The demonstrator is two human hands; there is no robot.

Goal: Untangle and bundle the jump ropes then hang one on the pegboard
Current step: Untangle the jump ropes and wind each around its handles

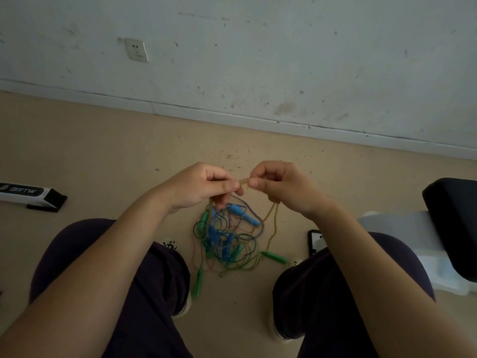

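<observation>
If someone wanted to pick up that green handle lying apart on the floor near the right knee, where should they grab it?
Take the green handle around its middle, coming straight down from above with the fingers across its width. It lies flat on the floor, clear of the tangle, so its long sides look open. Its cord still runs into the tangle, so lift gently.

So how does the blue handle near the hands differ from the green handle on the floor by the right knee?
The blue handle is blue and hangs just under the left hand, inside the tangle of ropes. The green handle is green and lies at the right edge of the tangle, apart from both hands. The blue one points down to the right more steeply; the green one lies nearly flat. Both are slim handles on the end of a rope.
</observation>
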